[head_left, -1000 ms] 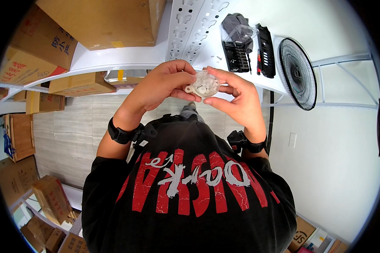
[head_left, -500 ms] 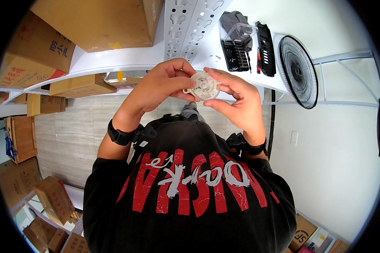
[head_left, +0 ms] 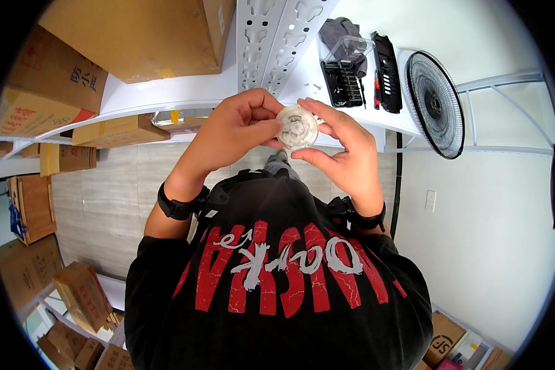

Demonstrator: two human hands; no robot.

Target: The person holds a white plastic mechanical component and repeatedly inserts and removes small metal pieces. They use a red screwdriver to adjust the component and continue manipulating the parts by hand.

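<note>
Between my hands is a round, whitish translucent plastic part (head_left: 298,128) with ring-shaped detail on its face. My left hand (head_left: 243,128) pinches its left edge, thumb on the face and the other fingers curled behind. Around its right side, my right hand (head_left: 346,137) curves with the thumb at the lower rim and the fingers at the upper rim. The part is held in the air in front of the shelf edge. What the part belongs to cannot be made out.
On the white shelf (head_left: 302,86) lie a screwdriver bit set (head_left: 345,83), a long black plastic piece (head_left: 387,74), a red-and-black screwdriver (head_left: 377,89), grey cloth (head_left: 341,32) and small screws. A round fan grille (head_left: 436,105) leans at right. Cardboard boxes (head_left: 139,43) fill the left shelves.
The round part has turned: the tab at its lower left edge no longer shows, and a small tab shows at upper right. Both hands have shifted slightly left.
</note>
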